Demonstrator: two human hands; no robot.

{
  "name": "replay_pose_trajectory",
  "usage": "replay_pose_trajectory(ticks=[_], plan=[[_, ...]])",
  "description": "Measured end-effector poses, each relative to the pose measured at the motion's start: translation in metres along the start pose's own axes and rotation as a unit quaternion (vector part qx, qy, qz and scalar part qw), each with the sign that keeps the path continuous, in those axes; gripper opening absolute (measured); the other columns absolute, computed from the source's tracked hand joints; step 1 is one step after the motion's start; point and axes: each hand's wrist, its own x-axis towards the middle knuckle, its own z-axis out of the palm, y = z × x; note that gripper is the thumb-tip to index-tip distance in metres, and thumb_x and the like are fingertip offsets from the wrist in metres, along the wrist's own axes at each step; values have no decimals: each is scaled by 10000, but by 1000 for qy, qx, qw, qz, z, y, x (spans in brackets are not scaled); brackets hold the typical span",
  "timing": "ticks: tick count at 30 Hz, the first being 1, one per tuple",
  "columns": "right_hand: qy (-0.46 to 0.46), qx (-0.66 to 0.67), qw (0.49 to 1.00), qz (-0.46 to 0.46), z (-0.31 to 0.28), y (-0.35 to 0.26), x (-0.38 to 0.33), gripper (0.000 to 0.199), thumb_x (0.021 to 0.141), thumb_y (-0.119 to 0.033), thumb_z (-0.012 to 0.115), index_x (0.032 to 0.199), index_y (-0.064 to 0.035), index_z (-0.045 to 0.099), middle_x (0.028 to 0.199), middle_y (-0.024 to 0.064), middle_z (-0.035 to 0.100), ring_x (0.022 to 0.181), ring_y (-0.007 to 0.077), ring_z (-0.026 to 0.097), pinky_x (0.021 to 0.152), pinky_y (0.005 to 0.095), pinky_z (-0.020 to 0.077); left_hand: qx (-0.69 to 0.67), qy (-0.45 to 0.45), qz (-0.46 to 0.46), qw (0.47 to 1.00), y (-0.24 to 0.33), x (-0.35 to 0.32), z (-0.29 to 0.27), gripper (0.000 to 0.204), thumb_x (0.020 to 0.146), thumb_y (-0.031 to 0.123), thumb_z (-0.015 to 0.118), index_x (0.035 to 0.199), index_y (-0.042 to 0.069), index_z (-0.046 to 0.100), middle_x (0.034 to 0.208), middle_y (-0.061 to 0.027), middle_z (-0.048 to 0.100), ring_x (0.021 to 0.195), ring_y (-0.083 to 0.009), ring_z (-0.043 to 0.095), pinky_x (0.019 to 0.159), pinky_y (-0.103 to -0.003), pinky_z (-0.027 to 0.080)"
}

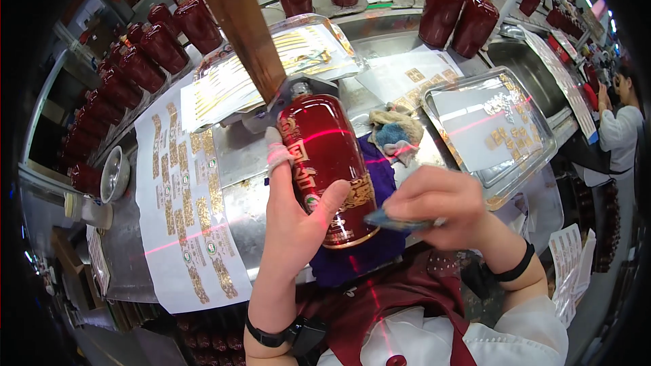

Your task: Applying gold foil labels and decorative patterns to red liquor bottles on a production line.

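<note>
A dark red bottle (322,146) with gold decoration lies tilted in front of me, its neck pointing away and its base toward me. My left hand (291,227) is closed round its left side, the thumb across the front near the base; a whitish wrap covers one finger. Between the fingers of my right hand (444,203) is a thin, flat blue-grey scraper (397,221). Its edge meets the bottle's lower right side, beside a gold pattern. Under the bottle is a purple cloth (352,264). A crumpled beige and blue rag (400,134) sits to the right.
Gold decal sheets (152,257) cover the left worktop. A wooden post (237,27) rises beyond the bottle. At right stands a clear tray (550,137) with decals, near a sink (525,61). Red bottles (193,24) line the back and left. Another person (620,132) works far right.
</note>
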Motion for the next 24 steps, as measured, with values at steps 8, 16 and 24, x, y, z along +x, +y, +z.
replay_pose_trajectory(ticks=[8, 16, 24], plan=[[2, 39, 999, -38, 9, 13, -6, 288, 622, 93, 695, 885, -25, 676, 896, 82, 670, 808, 267, 653, 685, 353, 532, -162, -39, -61, 984, -1, 8, -4, 635, 892, 133, 640, 1408, -6, 296, 1290, -123, 500, 1176, -203, 508, 1012, -351, 408], [45, 25, 999, -12, 13, 17, -12, 326, 593, 105, 675, 888, -33, 688, 895, 92, 671, 789, 277, 645, 673, 355, 519, -160, -76, -71, 982, -10, 9, -12, 692, 909, 237, 607, 1446, -8, 246, 1390, -135, 427, 1269, -221, 446, 1074, -372, 347], [96, 117, 970, 189, 15, 4, -26, 211, 754, -45, 762, 952, -24, 693, 858, 91, 684, 731, 193, 642, 649, 282, 489, 15, 3, -12, 1000, 6, 10, 5, 543, 932, 141, 600, 1364, -21, 313, 1282, -128, 457, 1142, -203, 485, 1006, -325, 384]])
